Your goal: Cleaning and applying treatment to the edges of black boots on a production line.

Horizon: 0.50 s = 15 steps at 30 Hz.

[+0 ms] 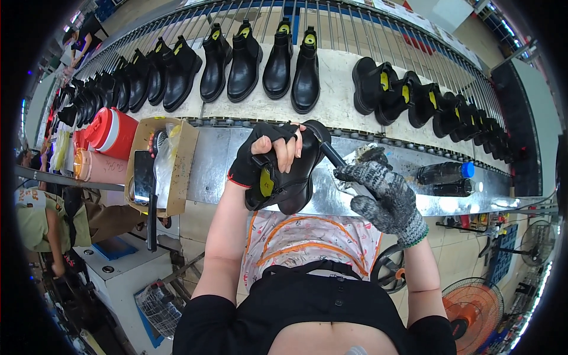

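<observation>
My left hand (283, 148), in a black fingerless glove, is closed around a black ankle boot (299, 177) with a yellow insole showing in its opening. The boot is tilted above the metal ledge (219, 171); a second boot may be held with it, but the overlap hides this. My right hand (384, 198) wears a grey knitted glove and is closed on a slim black stick-like tool (334, 155). The tool's tip meets the boot's edge near the sole; its exact kind cannot be made out. A dark-stained, crumpled item (371, 155) lies just beyond the right hand.
Rows of black boots (245, 65) stand on the conveyor (337, 89) ahead. At left are a cardboard box (183, 160) with a phone (143, 171) and a red jug (112, 133). Dark bottles (444, 173) lie at right, above an orange fan (473, 307). Another person (41, 219) is at far left.
</observation>
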Each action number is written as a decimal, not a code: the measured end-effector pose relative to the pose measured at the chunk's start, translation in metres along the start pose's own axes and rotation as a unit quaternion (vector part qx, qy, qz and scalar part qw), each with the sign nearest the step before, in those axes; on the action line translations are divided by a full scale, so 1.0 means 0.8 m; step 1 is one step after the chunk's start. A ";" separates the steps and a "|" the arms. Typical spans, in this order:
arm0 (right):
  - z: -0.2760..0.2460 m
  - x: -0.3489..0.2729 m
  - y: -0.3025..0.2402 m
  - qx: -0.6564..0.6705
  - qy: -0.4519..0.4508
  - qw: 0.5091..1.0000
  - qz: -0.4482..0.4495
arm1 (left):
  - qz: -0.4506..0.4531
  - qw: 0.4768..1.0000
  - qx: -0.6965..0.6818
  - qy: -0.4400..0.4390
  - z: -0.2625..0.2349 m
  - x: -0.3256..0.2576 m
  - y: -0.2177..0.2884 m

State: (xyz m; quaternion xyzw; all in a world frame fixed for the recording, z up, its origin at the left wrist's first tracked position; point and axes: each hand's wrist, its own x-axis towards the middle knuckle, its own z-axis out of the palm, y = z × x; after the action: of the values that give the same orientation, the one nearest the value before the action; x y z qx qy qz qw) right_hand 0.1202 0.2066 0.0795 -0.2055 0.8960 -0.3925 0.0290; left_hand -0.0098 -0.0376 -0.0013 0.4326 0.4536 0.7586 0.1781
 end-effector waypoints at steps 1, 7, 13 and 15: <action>-0.001 0.001 0.001 0.030 0.010 0.999 0.003 | -0.004 1.000 -0.002 0.004 0.001 0.000 0.001; 0.001 0.005 0.012 0.036 0.043 0.998 -0.017 | -0.012 1.000 -0.002 0.008 0.001 0.000 0.000; 0.004 0.010 0.003 0.030 0.044 0.999 0.010 | -0.011 1.000 -0.003 -0.008 -0.006 -0.001 -0.002; 0.007 0.011 0.005 0.037 0.048 0.998 0.005 | -0.011 1.000 -0.003 -0.009 -0.006 -0.002 0.000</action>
State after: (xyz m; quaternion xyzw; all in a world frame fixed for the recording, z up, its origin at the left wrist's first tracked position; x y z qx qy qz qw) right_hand 0.1121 0.2014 0.0740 -0.1812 0.8821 -0.4348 -0.0046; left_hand -0.0125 -0.0414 -0.0028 0.4341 0.4547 0.7536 0.1920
